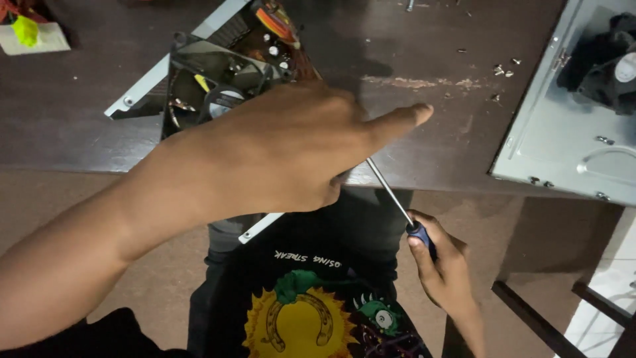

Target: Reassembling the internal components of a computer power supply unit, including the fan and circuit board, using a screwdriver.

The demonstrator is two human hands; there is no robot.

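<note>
My left hand [285, 149] lies over an opened power supply unit [218, 79], gripping its body at the dark table's front edge. The unit shows a black fan, a circuit board with coloured wires and a grey metal casing. My right hand [440, 265] is below the table edge, closed around the blue-and-black handle of a long screwdriver [391, 195]. The screwdriver's shaft runs up and left, and its tip is hidden under my left hand.
A grey metal case panel [563, 132] with a black fan [606, 63] on it lies at the right of the dark wooden table [411, 113]. Several loose screws [503, 69] are scattered near it. A white block with a yellow-green piece [30, 36] sits far left.
</note>
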